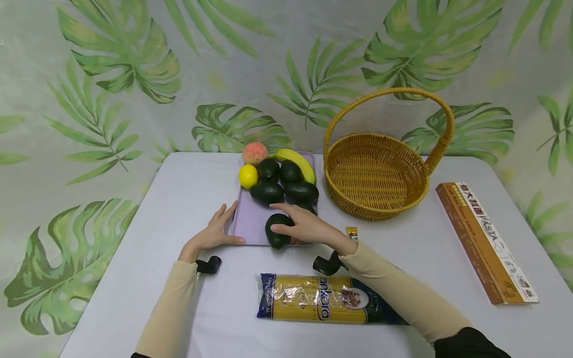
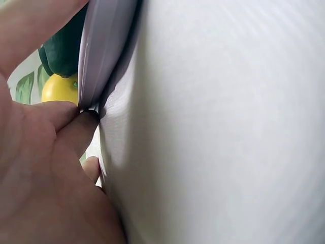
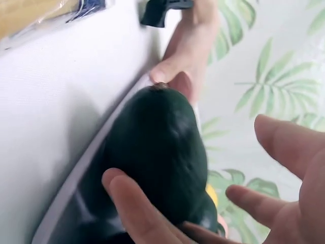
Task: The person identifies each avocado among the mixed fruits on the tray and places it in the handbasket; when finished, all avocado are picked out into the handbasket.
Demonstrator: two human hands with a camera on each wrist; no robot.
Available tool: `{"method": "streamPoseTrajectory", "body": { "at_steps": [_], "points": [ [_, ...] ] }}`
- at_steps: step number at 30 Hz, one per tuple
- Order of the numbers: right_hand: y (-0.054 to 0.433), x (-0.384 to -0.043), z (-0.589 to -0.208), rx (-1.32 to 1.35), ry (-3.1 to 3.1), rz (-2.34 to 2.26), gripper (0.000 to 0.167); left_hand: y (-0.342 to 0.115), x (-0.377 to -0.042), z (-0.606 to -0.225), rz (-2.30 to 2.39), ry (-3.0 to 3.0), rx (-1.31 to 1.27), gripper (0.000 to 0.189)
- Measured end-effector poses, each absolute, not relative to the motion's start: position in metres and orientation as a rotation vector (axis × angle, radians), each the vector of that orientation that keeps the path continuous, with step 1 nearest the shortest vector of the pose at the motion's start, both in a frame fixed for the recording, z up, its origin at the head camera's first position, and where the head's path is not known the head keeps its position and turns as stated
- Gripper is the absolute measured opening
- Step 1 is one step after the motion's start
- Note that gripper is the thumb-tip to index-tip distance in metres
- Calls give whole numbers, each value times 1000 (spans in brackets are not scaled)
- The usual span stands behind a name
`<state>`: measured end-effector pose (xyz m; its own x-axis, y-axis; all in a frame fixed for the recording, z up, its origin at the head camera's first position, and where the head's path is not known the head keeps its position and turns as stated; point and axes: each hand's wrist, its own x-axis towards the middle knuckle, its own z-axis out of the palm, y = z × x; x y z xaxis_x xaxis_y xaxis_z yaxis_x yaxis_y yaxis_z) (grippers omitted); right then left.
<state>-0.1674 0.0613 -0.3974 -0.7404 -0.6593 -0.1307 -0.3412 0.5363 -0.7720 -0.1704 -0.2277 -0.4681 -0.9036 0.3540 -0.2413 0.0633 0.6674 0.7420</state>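
Observation:
A dark green avocado is at the front edge of the lilac tray. My right hand is over it, thumb across its top in the head view. In the right wrist view one fingertip touches the avocado while other fingers spread away from it. My left hand rests at the tray's front left corner with fingers spread. In the left wrist view, its fingertips touch the tray rim. Several more avocados lie farther back in the tray.
A peach, a lemon and a banana lie at the tray's back. A handled wicker basket stands to the right. Around lie a pasta box, a bag of spaghetti and a small yellow packet.

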Motion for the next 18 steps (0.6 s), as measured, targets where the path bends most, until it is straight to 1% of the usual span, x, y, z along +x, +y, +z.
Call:
{"method": "streamPoseTrajectory", "body": {
  "at_steps": [6, 12, 18],
  "points": [
    [46, -163, -402, -757, 2492, -910, 55, -228, -170, -471, 1109, 2519, 328, 110],
    [43, -161, -404, -673, 2440, -1007, 48, -228, -170, -471, 1114, 2524, 337, 111],
    [53, -162, -403, -811, 2324, -1228, 46, -229, -169, -469, 1121, 2516, 329, 112]
  ]
}}
